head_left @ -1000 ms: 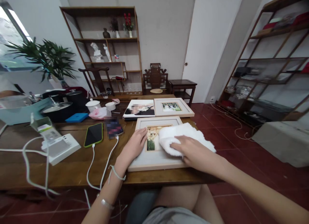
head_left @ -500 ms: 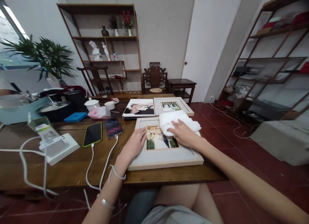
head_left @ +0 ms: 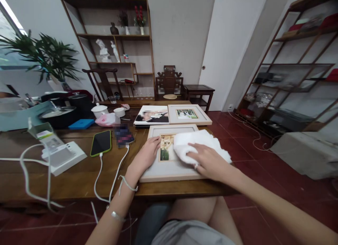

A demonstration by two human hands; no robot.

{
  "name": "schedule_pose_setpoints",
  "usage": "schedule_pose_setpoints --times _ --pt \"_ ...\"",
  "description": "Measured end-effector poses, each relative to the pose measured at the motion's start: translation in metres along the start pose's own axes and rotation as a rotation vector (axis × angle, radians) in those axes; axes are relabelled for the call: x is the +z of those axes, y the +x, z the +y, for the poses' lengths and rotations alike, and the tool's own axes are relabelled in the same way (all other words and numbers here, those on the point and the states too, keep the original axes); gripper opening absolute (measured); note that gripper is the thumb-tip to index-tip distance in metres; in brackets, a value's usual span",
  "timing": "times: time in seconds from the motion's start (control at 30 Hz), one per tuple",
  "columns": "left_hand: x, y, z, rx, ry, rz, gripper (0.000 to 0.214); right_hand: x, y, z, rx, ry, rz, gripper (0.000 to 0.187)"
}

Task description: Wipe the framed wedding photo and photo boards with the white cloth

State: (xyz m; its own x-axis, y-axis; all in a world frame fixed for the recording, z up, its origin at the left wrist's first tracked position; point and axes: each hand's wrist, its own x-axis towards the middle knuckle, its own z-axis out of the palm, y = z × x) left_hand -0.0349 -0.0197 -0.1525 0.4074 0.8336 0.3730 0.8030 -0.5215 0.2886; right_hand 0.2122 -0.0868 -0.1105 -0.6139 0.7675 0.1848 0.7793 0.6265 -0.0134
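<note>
A light wooden picture frame lies flat on the wooden table in front of me, with a small photo under its glass. My left hand rests flat on the frame's left side, fingers spread, steadying it. My right hand presses a fluffy white cloth onto the glass, covering the right half of the photo.
Behind lie a second framed photo and an unframed print. To the left are a green-cased phone on a white cable, another phone, a white box, cups and pots. Shelving stands on the right.
My right hand slid the cloth up to the frame's far edge, then drew it back down over the photo's right half. My left hand stayed put.
</note>
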Motion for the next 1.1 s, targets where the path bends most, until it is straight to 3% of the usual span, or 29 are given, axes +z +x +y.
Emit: schedule_pose_setpoints --times 0.17,0.33,0.43,0.67,0.8,0.9,1.0,1.1 --pt "-0.001 0.0 0.002 -0.016 0.003 0.002 0.035 0.011 0.059 0.049 0.098 -0.081 0.126 0.04" --pt "-0.001 -0.001 0.003 -0.033 0.0 0.013 0.035 0.015 0.083 0.058 0.026 -0.084 0.071 0.036" --pt "0.0 0.0 0.002 -0.03 -0.009 0.025 0.035 0.011 0.065 0.044 -0.032 -0.07 0.015 0.032" --pt "0.002 0.001 -0.001 -0.012 -0.017 0.034 0.035 -0.018 -0.015 -0.02 -0.044 0.125 -0.155 0.036" --pt "0.0 0.0 0.0 -0.014 -0.007 0.017 0.036 -0.015 -0.024 -0.034 -0.015 0.182 -0.118 0.042" --pt "-0.002 0.0 0.002 -0.019 0.001 0.003 0.036 -0.003 -0.003 -0.015 0.083 0.163 -0.003 0.044" --pt "-0.004 0.0 0.002 -0.021 0.005 -0.003 0.036 0.007 0.032 0.02 0.194 0.062 0.167 0.044" --pt "-0.004 -0.001 0.002 -0.014 0.007 0.0 0.035 0.011 0.068 0.051 0.183 -0.008 0.177 0.042"
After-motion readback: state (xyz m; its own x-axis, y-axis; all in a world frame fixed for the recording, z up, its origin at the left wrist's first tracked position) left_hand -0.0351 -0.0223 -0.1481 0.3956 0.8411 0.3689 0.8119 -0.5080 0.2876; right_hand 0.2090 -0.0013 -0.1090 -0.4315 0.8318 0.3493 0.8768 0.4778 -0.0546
